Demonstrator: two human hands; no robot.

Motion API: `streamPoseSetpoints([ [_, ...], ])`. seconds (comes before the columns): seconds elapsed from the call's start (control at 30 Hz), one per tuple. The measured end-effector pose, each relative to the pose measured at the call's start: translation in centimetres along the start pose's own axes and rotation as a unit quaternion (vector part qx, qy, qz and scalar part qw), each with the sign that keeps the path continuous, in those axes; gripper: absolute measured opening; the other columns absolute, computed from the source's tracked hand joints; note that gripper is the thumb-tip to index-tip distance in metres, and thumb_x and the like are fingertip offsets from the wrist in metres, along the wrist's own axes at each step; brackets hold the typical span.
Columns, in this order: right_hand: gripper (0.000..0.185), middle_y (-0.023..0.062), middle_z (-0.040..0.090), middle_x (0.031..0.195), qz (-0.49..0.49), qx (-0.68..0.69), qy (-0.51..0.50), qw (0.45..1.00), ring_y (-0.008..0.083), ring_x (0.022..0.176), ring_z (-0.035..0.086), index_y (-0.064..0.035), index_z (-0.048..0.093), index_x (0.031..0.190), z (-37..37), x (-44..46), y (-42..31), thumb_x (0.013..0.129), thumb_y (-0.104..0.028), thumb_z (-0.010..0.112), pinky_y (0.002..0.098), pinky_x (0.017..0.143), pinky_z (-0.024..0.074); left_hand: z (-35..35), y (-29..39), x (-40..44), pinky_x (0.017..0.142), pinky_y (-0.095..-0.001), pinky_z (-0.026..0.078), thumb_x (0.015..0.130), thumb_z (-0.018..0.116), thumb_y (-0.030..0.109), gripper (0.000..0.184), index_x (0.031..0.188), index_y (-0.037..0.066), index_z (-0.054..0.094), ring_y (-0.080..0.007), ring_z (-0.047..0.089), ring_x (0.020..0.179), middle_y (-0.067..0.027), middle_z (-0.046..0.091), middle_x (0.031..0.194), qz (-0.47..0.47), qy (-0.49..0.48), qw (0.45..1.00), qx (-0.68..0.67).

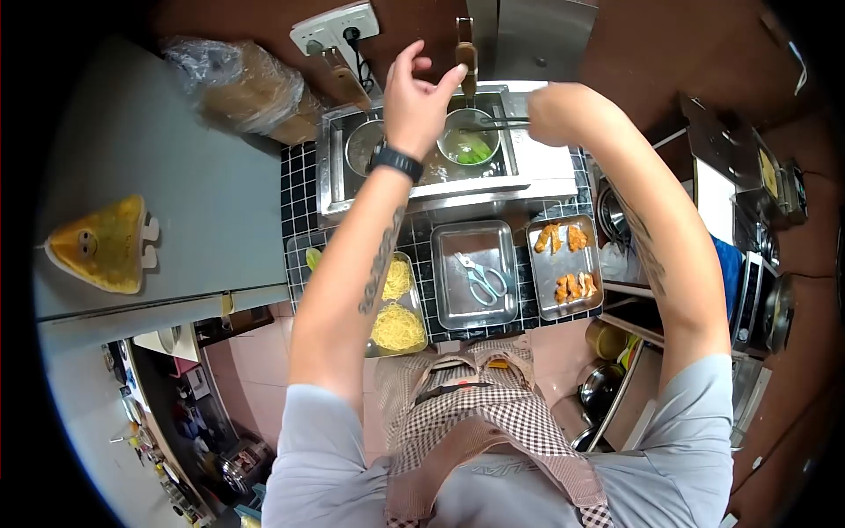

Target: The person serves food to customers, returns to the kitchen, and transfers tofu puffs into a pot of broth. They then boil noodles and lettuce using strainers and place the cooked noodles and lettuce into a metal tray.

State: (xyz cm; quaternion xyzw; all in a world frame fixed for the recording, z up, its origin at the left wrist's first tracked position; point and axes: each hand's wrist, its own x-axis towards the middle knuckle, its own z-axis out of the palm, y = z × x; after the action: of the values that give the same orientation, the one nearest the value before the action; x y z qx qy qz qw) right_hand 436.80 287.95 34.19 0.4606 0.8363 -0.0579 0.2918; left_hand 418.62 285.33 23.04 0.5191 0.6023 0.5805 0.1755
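My right hand [563, 114], slightly blurred, is closed around dark chopsticks [509, 123]. Their tips reach into a round strainer basket [446, 151] that hangs in the steel boiler [327, 180]. Green leafy vegetables [473, 151] lie in the water inside that basket. With fingers apart, my left hand [417, 104] is held over the boiler beside the basket's wooden handle [467, 62]. The thumb tip overlaps this handle in the view; whether they touch I cannot tell. A second strainer basket [359, 150] hangs on the left, partly behind my left wrist.
On the tiled counter stand a tray [417, 339] of noodles, a tray [447, 308] with scissors [482, 277], and a tray [563, 260] of sliced fried meat. A plastic-wrapped box [242, 88] sits at left, below a power strip [334, 28]. Pots and shelves are at right.
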Motion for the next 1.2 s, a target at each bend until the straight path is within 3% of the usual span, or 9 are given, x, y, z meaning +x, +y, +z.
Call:
streamPoseSetpoints([
  [0.13,0.03,0.0131,0.07,0.116,0.027,0.027,-0.076,0.996,0.0347,0.101,0.068,-0.0117,0.074,0.112,-0.3,8.7,-2.7,0.085,-0.021,0.064,0.0438,0.085,0.0545,-5.2,1.7,-7.5,0.073,-0.0195,0.047,0.089,0.073,0.012,0.054,0.137,0.006,0.05,-0.0052,0.054,0.081,-0.0047,0.058,0.112,-0.034,-0.023,0.986,-0.159],
  [0.2,0.036,0.0128,0.069,0.119,0.016,0.017,-0.116,0.993,0.0321,0.106,0.067,-0.0134,0.073,0.116,0.4,11.0,-3.7,0.081,-0.021,0.071,0.0428,0.089,0.0539,-8.6,2.3,-11.8,0.078,-0.0194,0.046,0.091,0.069,0.005,0.051,0.137,0.005,0.049,-0.0052,0.054,0.083,-0.0042,0.057,0.112,-0.084,-0.033,0.988,-0.129],
  [0.27,0.024,0.0166,0.07,0.089,-0.021,0.045,-0.105,0.993,0.0279,0.073,0.067,-0.0003,0.073,0.094,2.3,12.0,-4.4,0.085,-0.017,0.058,0.0421,0.066,0.0537,-12.1,0.9,-16.6,0.072,-0.0201,0.046,0.089,0.072,0.007,0.05,0.135,0.004,0.051,-0.0056,0.054,0.08,-0.0042,0.059,0.108,-0.118,-0.01,0.983,-0.14],
  [0.4,0.018,0.0143,0.071,0.076,-0.003,0.071,-0.008,0.997,0.0271,0.062,0.069,0.0015,0.072,0.086,5.7,11.9,-3.7,0.08,-0.01,0.06,0.0403,0.06,0.0549,-18.9,-2.0,-27.3,0.076,-0.0205,0.047,0.094,0.066,0.006,0.039,0.13,0.003,0.053,-0.0067,0.058,0.086,-0.0023,0.06,0.102,-0.229,0.034,0.963,-0.141],
  [0.47,0.022,0.0196,0.071,0.081,0.007,0.12,-0.028,0.992,0.0318,0.068,0.071,0.0037,0.073,0.09,6.0,10.7,-2.5,0.079,-0.007,0.057,0.0412,0.065,0.0567,-22.1,-4.2,-33.3,0.077,-0.0213,0.047,0.095,0.064,0.005,0.031,0.125,0.002,0.056,-0.0066,0.058,0.087,-0.0009,0.06,0.097,-0.29,0.051,0.95,-0.103],
  [0.6,0.023,0.0243,0.07,0.076,0.001,0.189,0.022,0.982,0.0334,0.062,0.07,0.0096,0.071,0.084,8.2,8.1,0.5,0.077,-0.003,0.053,0.0425,0.062,0.0566,-26.2,-9.3,-44.5,0.073,-0.0216,0.047,0.096,0.063,0.009,0.02,0.115,0.001,0.06,-0.0066,0.057,0.082,0.0008,0.061,0.093,-0.402,0.206,0.887,-0.098],
  [0.67,0.023,0.0192,0.07,0.072,-0.009,0.135,0.041,0.99,0.0316,0.07,0.072,0.0036,0.074,0.081,8.8,6.5,1.3,0.077,-0.005,0.053,0.042,0.07,0.057,-27.5,-10.0,-46.5,0.071,-0.0215,0.046,0.096,0.064,0.012,0.019,0.112,0.002,0.061,-0.0068,0.056,0.079,0.0007,0.062,0.092,-0.407,0.177,0.895,-0.053],
  [0.83,0.022,0.0168,0.073,0.088,-0.013,0.145,0.178,0.973,0.0341,0.088,0.07,-0.0072,0.076,0.092,10.0,2.0,1.7,0.083,-0.013,0.057,0.0408,0.083,0.0555,-29.0,-11.0,-46.8,0.065,-0.0211,0.045,0.095,0.066,0.014,0.018,0.108,0.002,0.063,-0.0062,0.054,0.072,0.0012,0.062,0.086,-0.409,0.113,0.905,-0.022],
  [1.2,0.02,0.02,0.071,0.091,0.022,0.159,0.251,0.955,0.0351,0.09,0.069,-0.0033,0.074,0.098,9.4,-3.6,1.0,0.088,-0.015,0.061,0.042,0.085,0.0541,-30.3,-12.1,-46.1,0.069,-0.0237,0.05,0.095,0.067,0.015,0.021,0.107,-0.002,0.065,-0.0088,0.061,0.074,-0.0034,0.068,0.085,-0.413,0.042,0.91,0.006],
])
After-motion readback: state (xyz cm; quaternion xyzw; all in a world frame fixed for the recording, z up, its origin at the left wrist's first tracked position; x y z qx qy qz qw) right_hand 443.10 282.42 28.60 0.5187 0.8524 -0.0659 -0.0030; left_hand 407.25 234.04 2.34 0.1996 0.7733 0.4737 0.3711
